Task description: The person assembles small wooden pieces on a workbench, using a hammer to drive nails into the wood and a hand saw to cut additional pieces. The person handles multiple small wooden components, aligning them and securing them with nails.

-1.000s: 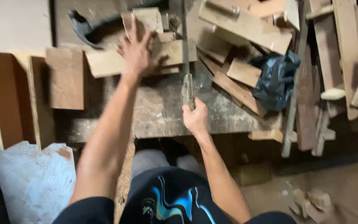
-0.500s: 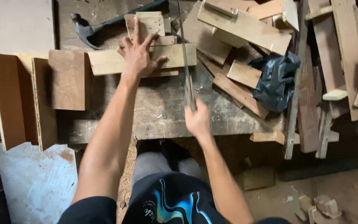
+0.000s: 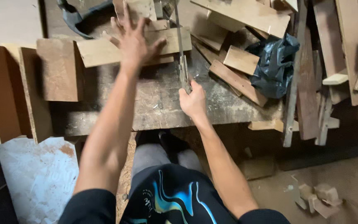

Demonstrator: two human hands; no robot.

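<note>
My left hand (image 3: 132, 40) lies flat with fingers spread on a pale wooden plank (image 3: 100, 50) that rests across the worn workbench (image 3: 154, 108). My right hand (image 3: 193, 99) is closed around the handle of a hand saw (image 3: 182, 54). The saw's thin blade runs away from me, along the right end of the plank, up toward the far side of the bench. The blade's far tip is lost among the offcuts.
Several wood offcuts and boards (image 3: 245, 16) pile up at the back and right. A black plastic bag (image 3: 272, 66) lies among them. Brown panels (image 3: 59, 68) lean at the left. A dark curved tool (image 3: 77, 20) sits at the back left. Small blocks (image 3: 318, 197) lie on the floor.
My right hand has pushed the saw forward, away from me, along the plank's end. My left hand stays pressed on the plank.
</note>
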